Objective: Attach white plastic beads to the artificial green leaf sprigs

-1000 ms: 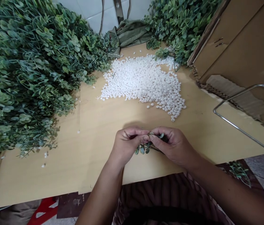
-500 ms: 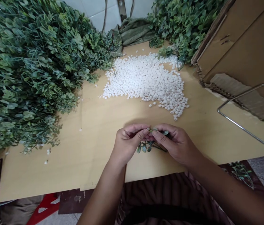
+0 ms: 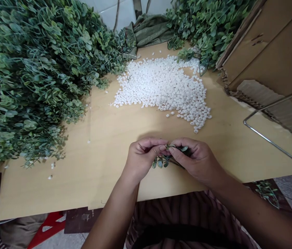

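Observation:
Close together above the near part of the table, my left hand (image 3: 143, 155) and my right hand (image 3: 196, 157) meet at the fingertips. Both pinch a small green artificial leaf sprig (image 3: 160, 163), whose leaves hang below the fingers while its stems run under my right palm. Whether a white piece is between the fingertips is hidden. Beyond my hands lies a wide heap of small white plastic pieces (image 3: 161, 83), a few of them loose at its near edge.
A large mass of artificial greenery (image 3: 31, 79) fills the table's left side; more greenery (image 3: 208, 31) stands at the back right. A cardboard box (image 3: 272, 48) and a bent metal rod (image 3: 267, 141) border the right. Dark green cloth (image 3: 152, 30) lies at the back.
The fingertips have shifted slightly on the sprig, still pinching it. The whole view has moved a little; the heap and greenery look the same.

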The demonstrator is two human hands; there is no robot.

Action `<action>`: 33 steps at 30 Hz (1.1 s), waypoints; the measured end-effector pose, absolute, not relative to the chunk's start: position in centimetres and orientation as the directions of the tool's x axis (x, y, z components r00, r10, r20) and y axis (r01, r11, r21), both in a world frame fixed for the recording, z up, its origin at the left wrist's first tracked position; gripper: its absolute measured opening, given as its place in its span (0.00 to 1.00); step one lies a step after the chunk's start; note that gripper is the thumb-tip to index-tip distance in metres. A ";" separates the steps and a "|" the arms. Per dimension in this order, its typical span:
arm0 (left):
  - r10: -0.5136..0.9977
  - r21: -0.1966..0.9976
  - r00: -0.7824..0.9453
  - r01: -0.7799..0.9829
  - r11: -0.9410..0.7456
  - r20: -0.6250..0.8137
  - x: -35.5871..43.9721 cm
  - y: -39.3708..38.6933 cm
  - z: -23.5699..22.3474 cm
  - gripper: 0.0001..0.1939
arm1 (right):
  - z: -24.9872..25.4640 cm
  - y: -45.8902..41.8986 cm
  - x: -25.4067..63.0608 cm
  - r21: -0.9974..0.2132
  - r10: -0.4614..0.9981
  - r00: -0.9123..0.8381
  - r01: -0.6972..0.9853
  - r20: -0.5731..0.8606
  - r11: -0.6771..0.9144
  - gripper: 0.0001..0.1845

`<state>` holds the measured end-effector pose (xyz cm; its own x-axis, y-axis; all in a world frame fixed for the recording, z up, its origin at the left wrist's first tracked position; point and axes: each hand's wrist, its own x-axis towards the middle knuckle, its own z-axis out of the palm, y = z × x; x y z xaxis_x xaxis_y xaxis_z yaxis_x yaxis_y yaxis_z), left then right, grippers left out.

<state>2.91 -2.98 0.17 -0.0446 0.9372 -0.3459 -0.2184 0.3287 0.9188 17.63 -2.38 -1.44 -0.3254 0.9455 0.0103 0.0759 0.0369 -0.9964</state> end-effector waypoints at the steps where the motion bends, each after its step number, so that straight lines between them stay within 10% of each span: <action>1: 0.937 0.918 -0.046 -0.223 0.327 -0.345 2.9 -3.0 0.1 0.05 | -1.5 -2.4 17.6 -0.996 0.948 -0.319 0.079 0.013 0.040 0.08; 33: 0.940 0.930 -0.084 -0.199 0.309 -0.330 3.4 -3.0 0.1 0.03 | -1.3 -2.2 17.0 -0.994 0.986 -0.166 0.106 -0.027 -0.010 0.07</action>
